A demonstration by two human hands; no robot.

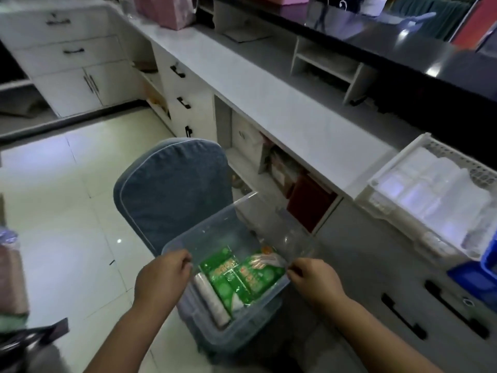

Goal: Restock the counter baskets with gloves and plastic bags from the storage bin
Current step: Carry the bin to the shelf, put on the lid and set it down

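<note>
A blue padded chair (172,189) stands just beyond the left hand (161,275); farther off, white drawers (193,87) and perhaps a pink bag (166,9); tiled floor (67,211) lies to its left.

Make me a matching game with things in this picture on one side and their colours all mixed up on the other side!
Things:
1. chair
2. packets in the storage bin
3. basket full of plastic bags
4. drawer handle

Colours:
A. white
B. black
C. blue
D. green

Pairs: 1-C, 2-D, 3-A, 4-B
</note>
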